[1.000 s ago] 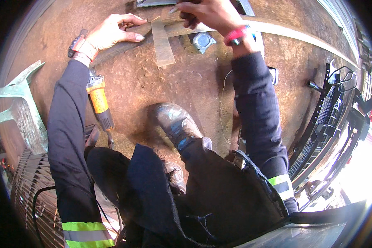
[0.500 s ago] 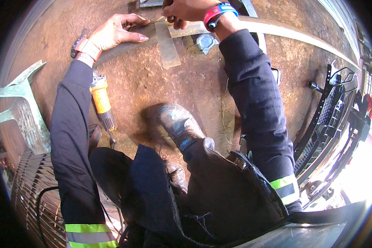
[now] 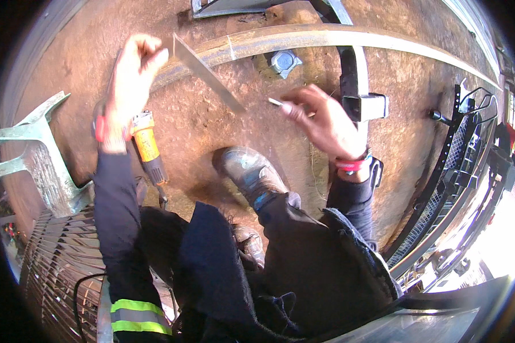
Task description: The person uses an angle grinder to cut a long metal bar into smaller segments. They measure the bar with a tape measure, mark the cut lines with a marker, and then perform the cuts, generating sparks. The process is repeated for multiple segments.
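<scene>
Left hand pinches one end of the flat metal strip, lifted slantwise over the dirt floor beside the grinder, right hand grips a marker, so marking looks unfinished.

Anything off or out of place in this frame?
Yes: a yellow angle grinder lies loose on the dirt floor, close beside the boot. The left hand holds a flat metal strip tilted; the right hand pinches a small marker-like stick.
</scene>
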The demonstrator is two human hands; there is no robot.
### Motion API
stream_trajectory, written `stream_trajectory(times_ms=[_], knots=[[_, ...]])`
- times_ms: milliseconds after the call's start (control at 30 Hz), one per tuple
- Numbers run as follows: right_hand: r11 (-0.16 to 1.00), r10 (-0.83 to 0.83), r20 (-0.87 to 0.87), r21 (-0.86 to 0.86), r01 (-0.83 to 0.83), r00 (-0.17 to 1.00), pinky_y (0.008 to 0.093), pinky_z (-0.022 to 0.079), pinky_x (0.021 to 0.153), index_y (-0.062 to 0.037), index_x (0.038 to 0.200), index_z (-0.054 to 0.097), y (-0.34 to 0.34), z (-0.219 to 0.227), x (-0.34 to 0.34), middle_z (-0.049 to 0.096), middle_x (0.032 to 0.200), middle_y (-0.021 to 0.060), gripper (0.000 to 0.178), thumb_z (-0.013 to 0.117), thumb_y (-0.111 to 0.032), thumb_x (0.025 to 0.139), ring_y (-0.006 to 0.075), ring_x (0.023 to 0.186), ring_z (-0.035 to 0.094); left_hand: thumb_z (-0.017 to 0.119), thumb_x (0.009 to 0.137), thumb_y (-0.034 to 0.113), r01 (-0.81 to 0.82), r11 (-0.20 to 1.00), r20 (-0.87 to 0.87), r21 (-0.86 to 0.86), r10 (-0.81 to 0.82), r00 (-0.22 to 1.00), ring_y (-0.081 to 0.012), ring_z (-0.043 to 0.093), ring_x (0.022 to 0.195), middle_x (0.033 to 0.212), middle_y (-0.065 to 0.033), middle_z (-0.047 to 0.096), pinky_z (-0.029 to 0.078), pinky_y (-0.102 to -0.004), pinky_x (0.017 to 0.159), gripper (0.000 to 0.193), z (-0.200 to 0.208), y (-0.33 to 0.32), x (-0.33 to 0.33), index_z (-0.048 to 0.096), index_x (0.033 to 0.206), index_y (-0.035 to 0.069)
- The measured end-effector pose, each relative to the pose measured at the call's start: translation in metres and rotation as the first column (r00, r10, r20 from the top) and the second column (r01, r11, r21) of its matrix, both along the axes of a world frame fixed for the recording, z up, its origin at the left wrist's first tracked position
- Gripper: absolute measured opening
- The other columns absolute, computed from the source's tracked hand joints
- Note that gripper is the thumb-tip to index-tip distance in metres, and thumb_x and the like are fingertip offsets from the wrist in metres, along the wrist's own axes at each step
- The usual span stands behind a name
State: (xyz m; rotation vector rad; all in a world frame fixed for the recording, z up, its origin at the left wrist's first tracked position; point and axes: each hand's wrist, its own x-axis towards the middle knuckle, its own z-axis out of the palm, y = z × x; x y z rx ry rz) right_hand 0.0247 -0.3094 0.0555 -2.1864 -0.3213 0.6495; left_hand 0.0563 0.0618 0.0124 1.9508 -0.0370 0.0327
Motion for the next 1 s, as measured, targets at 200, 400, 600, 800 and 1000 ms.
stream_trajectory(times_ms=[200, 400, 600, 800, 1000], knots=[[0.905, 0.029, -0.525, 0.375, 0.201, 0.851, 0.0337, 0.051, 0.096, -0.0031, 0.142, 0.05, 0.021, -0.043, -0.067, 0.067, 0.112, 0.01, 0.059, 0.077, -0.009, 0.09, 0.0172, 0.106, 0.065, 0.081, 0.089, 0.019, 0.011, 0.999, -0.321, -0.047, -0.026, 0.947, -0.0198, 0.064, 0.093, 0.098, -0.0072, 0.065, 0.053, -0.0345, 0.085, 0.034, 0.018, -0.09, -0.136, 0.059, 0.111, 0.004], [0.882, -0.04, -0.591, 0.358, 0.306, 0.805, 0.0271, 0.054, 0.076, 0.0024, 0.118, 0.062, 0.007, -0.11, -0.112, 0.068, 0.094, 0.0057, 0.024, 0.067, -0.002, 0.094, 0.0125, 0.085, 0.065, 0.081, 0.077, 0.055, 0.062, 0.453, -0.35, 0.889, 0.586, 0.731, -0.0434, 0.057, 0.114, 0.119, -0.0264, 0.062, 0.048, -0.052, 0.098, 0.078, -0.041, 0.004, -0.198, 0.056, 0.12, -0.005], [0.835, -0.299, -0.469, 0.293, 0.466, 0.831, 0.0271, 0.049, 0.072, 0.0012, 0.111, 0.066, -0.002, -0.102, -0.111, 0.066, 0.089, 0.0049, 0.018, 0.068, -0.008, 0.096, 0.0131, 0.076, 0.062, 0.082, 0.074, 0.051, -0.048, 0.658, -0.542, 0.751, 0.656, 0.525, -0.0381, 0.064, 0.111, 0.116, -0.0221, 0.064, 0.052, -0.0489, 0.093, 0.069, -0.118, 0.058, -0.218, 0.065, 0.116, -0.001], [0.847, -0.242, -0.414, 0.352, 0.399, 0.878, 0.0297, 0.051, 0.071, 0.0018, 0.103, 0.063, 0.02, -0.067, -0.091, 0.066, 0.088, 0.0064, 0.018, 0.067, -0.015, 0.098, 0.0126, 0.077, 0.061, 0.085, 0.073, 0.045, -0.324, 0.824, -0.58, 0.465, 0.561, 0.591, -0.0329, 0.073, 0.076, 0.076, -0.0188, 0.073, 0.056, -0.0445, 0.07, 0.049, -0.056, -0.002, -0.205, 0.072, 0.088, 0.0], [0.931, 0.332, -0.496, 0.307, -0.195, 0.803, 0.0435, 0.051, 0.093, -0.0027, 0.121, 0.068, 0.057, -0.043, -0.091, 0.069, 0.117, 0.024, 0.055, 0.062, -0.052, 0.097, 0.0353, 0.11, 0.067, 0.087, 0.07, 0.039, 0.047, 0.767, -0.543, 0.64, 0.408, 0.734, -0.0424, 0.069, 0.091, 0.098, -0.0248, 0.07, 0.055, -0.0524, 0.075, 0.064, -0.026, -0.056, -0.235, 0.057, 0.111, 0.0]])
